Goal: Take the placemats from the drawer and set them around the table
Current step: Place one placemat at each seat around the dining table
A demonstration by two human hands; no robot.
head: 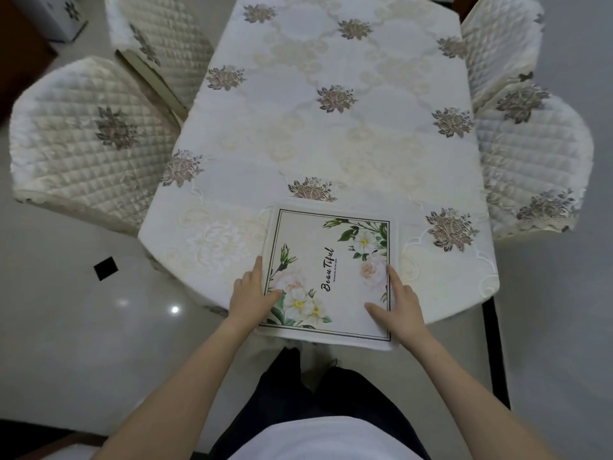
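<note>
The cloth-covered surface [331, 111] is stretching away from you, with quilted chairs [89, 141] flanking it well away from the placemat [326, 273]. The placemat is lying flat at the surface's near edge, slightly overhanging it. It is looking thin, light and floppy, so take it by opposite side edges. Your left hand [252, 290] and right hand [398, 300] are resting on those edges, fingers [376, 308] spread and straight, gripping nothing.

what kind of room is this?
Likely a home dining room: a long table under a white flower-embroidered tablecloth, quilted cream-covered chairs along both sides, a floral square placemat at the near end.
</note>
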